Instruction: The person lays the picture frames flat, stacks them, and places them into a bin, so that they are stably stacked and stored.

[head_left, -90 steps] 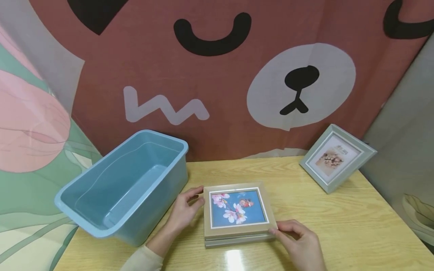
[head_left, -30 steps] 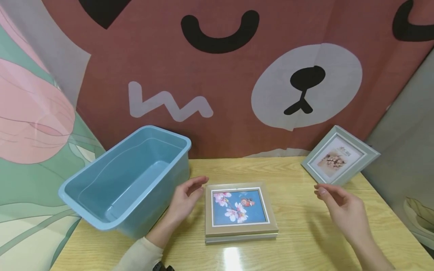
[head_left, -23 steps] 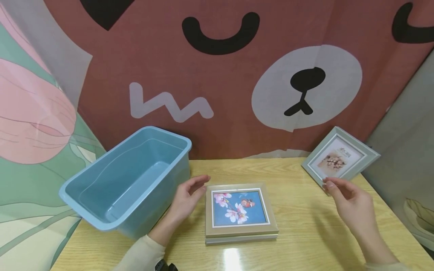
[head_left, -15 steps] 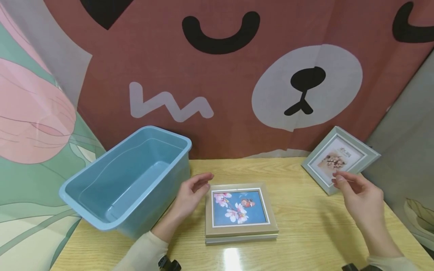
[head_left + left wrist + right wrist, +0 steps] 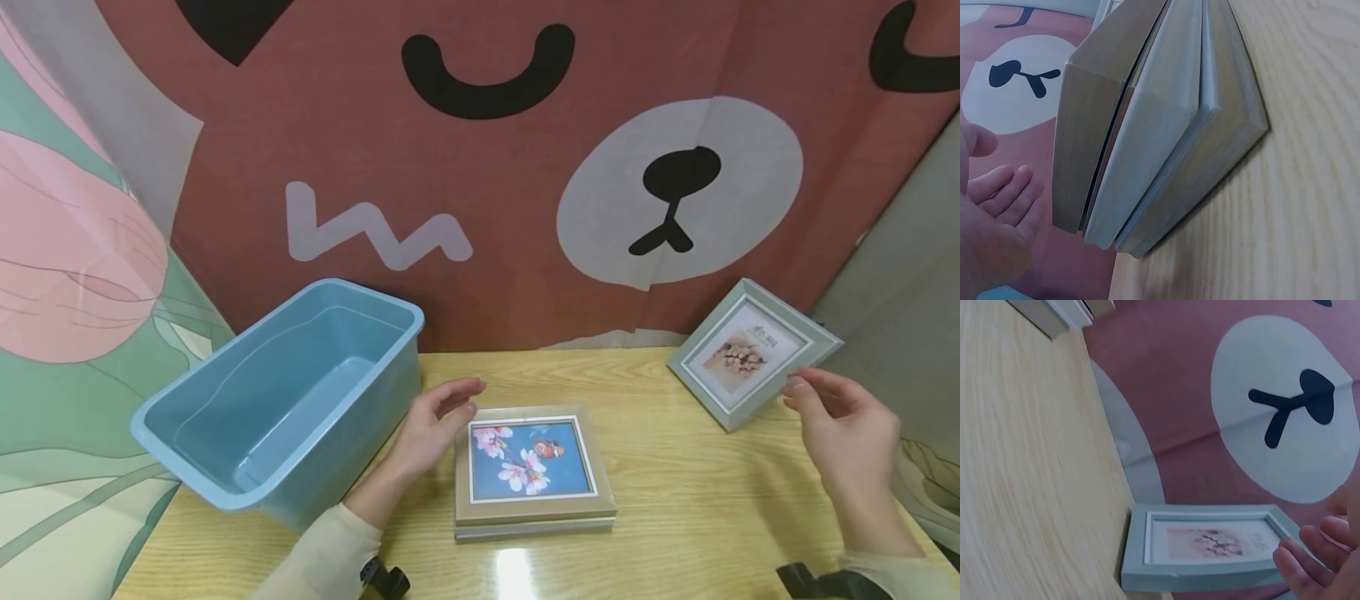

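Observation:
A gold picture frame [image 5: 604,479] with a blossom picture lies face up on top of a stack. In the left wrist view, a cream frame [image 5: 1141,144] and a brownish frame [image 5: 1191,169] lie beneath it. My left hand [image 5: 427,429] hovers at the stack's far left corner, fingers loosely bent and holding nothing. A grey-green picture frame [image 5: 738,358] with a flower picture stands tilted at the back right. My right hand [image 5: 855,437] is raised before its lower right side, fingers loosely bent, nothing in them. In the right wrist view, the fingertips [image 5: 1288,559] overlap this frame's end.
A deep blue plastic bin [image 5: 360,433] stands on the left of the wooden table [image 5: 675,517], just beyond my left forearm. Behind the table hangs a cloth [image 5: 510,200] with a bear's face. The table's right edge runs past my right hand.
My right hand has left the stack's near right corner and moved right and away, to the grey-green frame. My left hand has risen slightly and drifted right. The frames stay where they were.

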### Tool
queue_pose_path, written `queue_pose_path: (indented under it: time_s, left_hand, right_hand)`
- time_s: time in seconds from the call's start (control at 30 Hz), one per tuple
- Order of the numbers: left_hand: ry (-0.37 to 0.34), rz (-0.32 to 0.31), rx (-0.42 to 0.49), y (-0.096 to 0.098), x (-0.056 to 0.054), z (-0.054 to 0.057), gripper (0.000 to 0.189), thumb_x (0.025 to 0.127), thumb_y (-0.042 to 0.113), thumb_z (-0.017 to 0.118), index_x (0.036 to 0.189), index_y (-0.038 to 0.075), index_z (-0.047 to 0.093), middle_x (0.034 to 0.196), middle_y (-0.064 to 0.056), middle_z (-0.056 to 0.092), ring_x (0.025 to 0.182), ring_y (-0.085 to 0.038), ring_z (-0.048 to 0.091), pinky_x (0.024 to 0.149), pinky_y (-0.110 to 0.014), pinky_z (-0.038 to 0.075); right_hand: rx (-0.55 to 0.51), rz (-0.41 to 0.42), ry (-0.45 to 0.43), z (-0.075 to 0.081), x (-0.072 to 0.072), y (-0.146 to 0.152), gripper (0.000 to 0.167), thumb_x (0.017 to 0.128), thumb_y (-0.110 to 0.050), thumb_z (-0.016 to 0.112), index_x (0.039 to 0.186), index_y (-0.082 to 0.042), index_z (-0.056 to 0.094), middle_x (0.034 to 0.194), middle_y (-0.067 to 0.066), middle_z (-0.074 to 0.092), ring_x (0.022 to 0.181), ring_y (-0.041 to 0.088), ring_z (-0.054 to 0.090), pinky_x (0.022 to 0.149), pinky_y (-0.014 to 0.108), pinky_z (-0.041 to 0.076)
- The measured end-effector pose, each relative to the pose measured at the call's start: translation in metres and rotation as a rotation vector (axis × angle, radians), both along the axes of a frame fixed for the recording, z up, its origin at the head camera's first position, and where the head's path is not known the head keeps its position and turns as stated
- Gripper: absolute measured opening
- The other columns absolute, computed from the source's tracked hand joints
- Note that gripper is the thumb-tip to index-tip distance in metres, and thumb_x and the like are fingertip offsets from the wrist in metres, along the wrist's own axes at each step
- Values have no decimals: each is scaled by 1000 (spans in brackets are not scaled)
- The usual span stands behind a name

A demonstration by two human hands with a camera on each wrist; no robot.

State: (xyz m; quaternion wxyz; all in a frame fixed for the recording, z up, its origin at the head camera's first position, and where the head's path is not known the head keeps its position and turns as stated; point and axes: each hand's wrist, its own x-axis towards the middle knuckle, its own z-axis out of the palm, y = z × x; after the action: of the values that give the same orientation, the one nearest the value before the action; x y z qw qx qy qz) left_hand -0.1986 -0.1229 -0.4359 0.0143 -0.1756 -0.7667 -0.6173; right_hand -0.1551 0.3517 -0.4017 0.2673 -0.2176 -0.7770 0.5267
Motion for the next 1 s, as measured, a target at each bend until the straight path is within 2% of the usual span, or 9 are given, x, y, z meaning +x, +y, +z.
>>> queue_pose_path:
  time_s: [0.13,0.2,0.3,0.33,0.43,0.53,0.67,0.83,1.0]
  left_hand:
    - [0,-9,10,5,-2,3,39,103,0,64,141,-9,64,141,-27,69,138,-44,63,123,-53,45]
    - [-3,-12,10,7,-3,4,40,103,1,64,142,-8,63,142,-27,69,138,-43,63,124,-53,45]
    - [-8,-19,2,11,-4,6,40,104,2,64,142,-8,63,142,-26,69,139,-42,62,125,-54,44]
    - [-9,-23,1,13,-5,7,40,104,3,64,143,-8,63,143,-25,69,140,-43,62,125,-55,44]
    - [-17,-31,-4,16,-6,8,41,104,4,64,143,-7,63,143,-25,69,141,-42,61,124,-54,45]
    - [-24,-41,-7,18,-8,8,41,104,4,64,144,-6,63,144,-24,68,142,-43,60,124,-55,45]
    - [-29,-62,-26,22,-10,9,42,105,5,64,145,-5,62,146,-23,68,143,-41,60,124,-53,46]
    - [-46,-106,-30,27,-12,11,45,104,6,64,148,-5,59,148,-25,65,141,-43,61,118,-48,52]
    - [-71,-120,-53,31,-13,12,47,105,8,65,150,-2,58,150,-23,64,141,-41,62,116,-46,54]
  right_hand:
    - [-24,-61,-23,4,-2,8,19,102,-18,71,102,-37,70,69,-36,65,65,-20,63,53,6,45]
    - [-28,-91,-39,5,-4,11,17,101,-20,72,112,-33,73,78,-39,63,69,-20,61,54,5,45]
    - [17,-132,-104,5,-6,14,35,103,-27,71,137,-27,70,100,-38,59,78,-22,54,58,2,43]
    - [37,-139,-126,5,-7,15,43,103,-30,70,146,-24,66,110,-33,61,83,-22,52,59,1,42]
    - [89,-154,-191,5,-10,17,59,104,-38,68,159,-23,54,130,-30,58,90,-20,47,64,-1,39]
    - [77,-146,-207,6,-13,22,64,103,-39,69,162,-24,50,136,-29,57,93,-19,47,66,-1,40]
    - [60,-133,-196,6,-18,28,68,102,-39,70,164,-26,45,131,-35,54,91,-21,47,67,-2,41]
    - [64,-147,-169,6,-24,30,68,102,-38,71,163,-25,46,123,-35,53,86,-22,46,66,-3,40]
    - [102,-173,-227,11,-30,31,69,102,-43,67,165,-25,44,145,-18,55,83,-22,42,63,-1,38]
